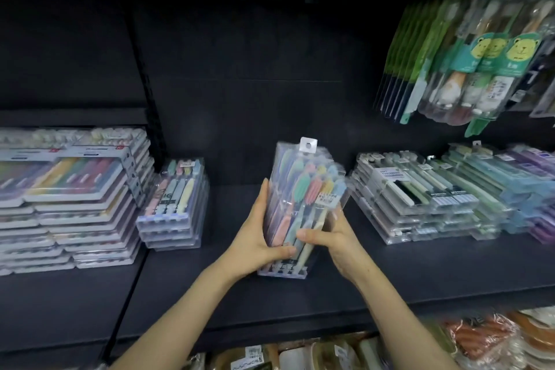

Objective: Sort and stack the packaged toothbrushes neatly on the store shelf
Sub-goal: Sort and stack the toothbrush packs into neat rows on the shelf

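Observation:
A stack of clear toothbrush packs (303,189) with pastel brushes stands tilted on the dark shelf (240,303), its lower end resting on the board. My left hand (258,237) grips its left side, thumb across the front. My right hand (333,237) grips the right side, fingers curled over the front. A short stack of similar clear packs (174,204) lies flat to the left. Another wide stack of clear packs (420,201) lies to the right.
Tall piles of flat white-framed brush sets (66,198) fill the left bay. Blue and purple packs (525,183) lie at the far right. Green bear-label packs (468,51) hang above right. Packaged goods (480,339) sit on the shelf below.

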{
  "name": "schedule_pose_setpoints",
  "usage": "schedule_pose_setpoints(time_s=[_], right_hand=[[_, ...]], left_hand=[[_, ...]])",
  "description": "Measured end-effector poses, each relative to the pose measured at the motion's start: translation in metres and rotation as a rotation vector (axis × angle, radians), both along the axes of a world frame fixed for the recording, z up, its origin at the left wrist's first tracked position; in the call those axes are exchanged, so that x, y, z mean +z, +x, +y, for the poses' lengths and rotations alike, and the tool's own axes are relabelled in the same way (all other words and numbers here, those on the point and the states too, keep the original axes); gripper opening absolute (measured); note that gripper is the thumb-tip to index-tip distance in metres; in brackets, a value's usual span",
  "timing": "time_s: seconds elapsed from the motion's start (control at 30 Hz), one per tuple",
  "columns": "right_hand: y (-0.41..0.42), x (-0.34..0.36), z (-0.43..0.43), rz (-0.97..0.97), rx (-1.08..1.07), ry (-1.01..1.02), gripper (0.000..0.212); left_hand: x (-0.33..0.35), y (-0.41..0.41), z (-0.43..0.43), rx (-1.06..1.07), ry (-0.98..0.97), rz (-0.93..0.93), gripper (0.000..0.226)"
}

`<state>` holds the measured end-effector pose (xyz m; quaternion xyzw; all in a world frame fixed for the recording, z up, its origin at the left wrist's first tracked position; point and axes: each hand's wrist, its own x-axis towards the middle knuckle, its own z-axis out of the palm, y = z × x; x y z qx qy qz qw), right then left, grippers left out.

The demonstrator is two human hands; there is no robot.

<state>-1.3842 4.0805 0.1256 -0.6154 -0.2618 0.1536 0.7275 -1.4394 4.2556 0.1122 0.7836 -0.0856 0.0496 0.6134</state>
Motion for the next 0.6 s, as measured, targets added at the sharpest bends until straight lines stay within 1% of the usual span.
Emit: schedule_pose_setpoints(time_s=[0.1, 0.17, 0.3, 0.43, 0.53, 0.6], right_hand=[[-0.007, -0.009, 0.012, -0.02, 0.062, -0.076, 0.099], [-0.012, -0.017, 0.016, -0.017, 0.071, -0.095, 0.101], [-0.01, -0.021, 0.017, -0.017, 0.051, -0.126, 0.089], [-0.01, -0.012, 0.019, -0.014, 0.006, -0.114, 0.074], [-0.005, 0.006, 0.024, 0.07, -0.023, -0.1, 0.054], [0.002, 0.018, 0.029, 0.148, -0.002, -0.158, 0.038]], left_hand=[[-0.015, -0.001, 0.008, 0.001, 0.049, 0.038, 0.126], [-0.027, -0.004, 0.008, 0.032, 0.017, 0.049, 0.124], [-0.032, -0.007, 0.006, 0.06, -0.004, 0.02, 0.12], [-0.02, -0.01, 0.001, 0.148, 0.002, -0.006, 0.107], [0.0, -0.009, 0.005, 0.222, -0.036, 0.114, 0.095], [0.013, -0.006, 0.011, 0.191, -0.086, 0.249, 0.075]])
